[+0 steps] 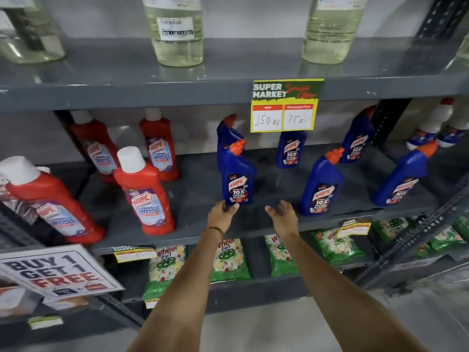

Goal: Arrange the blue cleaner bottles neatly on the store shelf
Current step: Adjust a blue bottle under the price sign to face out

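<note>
Two bare arms reach up to a grey metal shelf (193,196) in a store. The left hand (222,214) is at the foot of the front blue bottle (237,177), and its fingers (232,208) touch the bottom of that bottle, spread loosely, not wrapped around it. A thin band (215,229) sits on the left wrist. The right hand (281,215) is just beside it, over the bare shelf, with its fingers wide apart and nothing in them. The front blue bottle stands upright near the front edge of the shelf, with its orange cap (237,146) on top. A second blue bottle (228,134) stands right behind it. A third blue bottle (320,185) stands to the right near the front, and a fourth blue bottle (403,177) is farther right. At the back are a fifth blue bottle (290,148), under a yellow price sign (285,105), and a sixth blue bottle (357,138). The blue bottles are spread out with gaps between them. Red bottles (144,194) with white caps stand on the left part of the shelf. Green bags (229,260) lie on the shelf below. Big clear bottles (176,29) of pale liquid stand on the shelf above.
</note>
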`<state>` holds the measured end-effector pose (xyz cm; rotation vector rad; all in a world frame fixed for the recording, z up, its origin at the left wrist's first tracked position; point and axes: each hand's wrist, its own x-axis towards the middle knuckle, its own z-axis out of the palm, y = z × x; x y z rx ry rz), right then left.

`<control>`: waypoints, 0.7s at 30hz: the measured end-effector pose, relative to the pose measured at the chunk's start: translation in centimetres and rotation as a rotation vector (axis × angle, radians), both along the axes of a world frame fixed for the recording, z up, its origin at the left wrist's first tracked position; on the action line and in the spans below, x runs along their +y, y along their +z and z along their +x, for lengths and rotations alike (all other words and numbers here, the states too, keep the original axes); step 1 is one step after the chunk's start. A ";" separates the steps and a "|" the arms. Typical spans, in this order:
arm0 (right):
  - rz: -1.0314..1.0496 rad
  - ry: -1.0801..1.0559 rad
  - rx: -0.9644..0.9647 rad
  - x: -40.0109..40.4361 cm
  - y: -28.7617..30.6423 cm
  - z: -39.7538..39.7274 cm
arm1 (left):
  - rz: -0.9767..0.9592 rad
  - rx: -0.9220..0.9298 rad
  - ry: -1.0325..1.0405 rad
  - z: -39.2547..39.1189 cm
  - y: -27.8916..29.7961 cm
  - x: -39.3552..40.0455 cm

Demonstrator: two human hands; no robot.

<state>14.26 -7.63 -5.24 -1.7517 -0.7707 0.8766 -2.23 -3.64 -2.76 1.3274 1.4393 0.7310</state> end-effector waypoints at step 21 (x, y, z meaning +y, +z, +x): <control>0.042 0.428 -0.052 7.0 0.1 -0.8 | 0.069 -0.028 0.097 0.8 -0.1 3.2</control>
